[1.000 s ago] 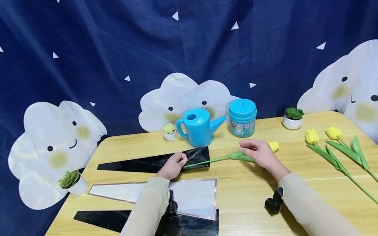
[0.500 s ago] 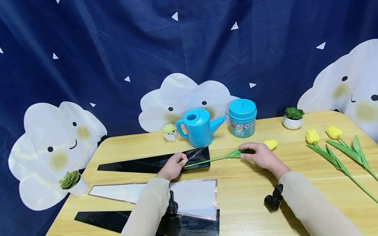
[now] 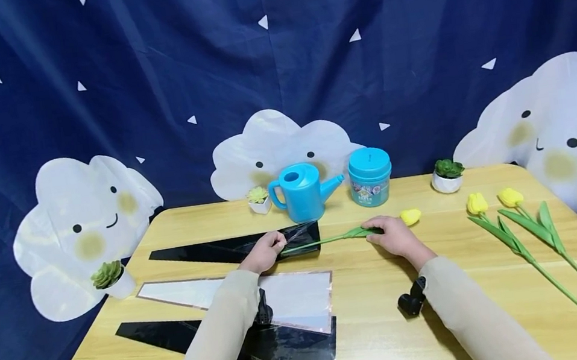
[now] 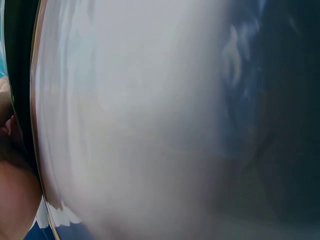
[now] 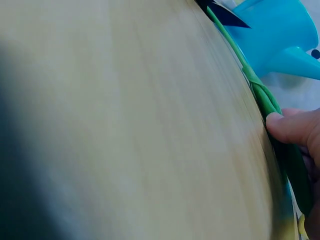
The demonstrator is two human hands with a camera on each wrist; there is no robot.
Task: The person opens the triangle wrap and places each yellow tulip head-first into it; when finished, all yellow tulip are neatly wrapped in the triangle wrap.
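Beside the sleeve's wide opening, my left hand [image 3: 264,252] pinches the clear film of the far black flower sleeve [image 3: 205,252]. In the left wrist view, only part of that hand [image 4: 17,195] shows at the left edge. My right hand [image 3: 395,236] holds a yellow tulip [image 3: 411,217] by its leaves, the bloom pointing right. The tulip's green stem [image 3: 324,241] runs left over the sleeve's opening, its end by my left fingers. In the right wrist view, the thumb presses on the green leaf [image 5: 260,92].
A white sleeve [image 3: 298,294] and another black sleeve [image 3: 294,349] lie nearer, partly under my left arm. Two yellow tulips [image 3: 511,197] lie at the right. Behind stand a blue watering can [image 3: 303,193], a blue tub [image 3: 370,178] and small potted succulents [image 3: 447,177].
My right hand and the tulip have shifted slightly left, and the right fingers have come down around the leaves. More of the bloom shows. My left hand stays put.
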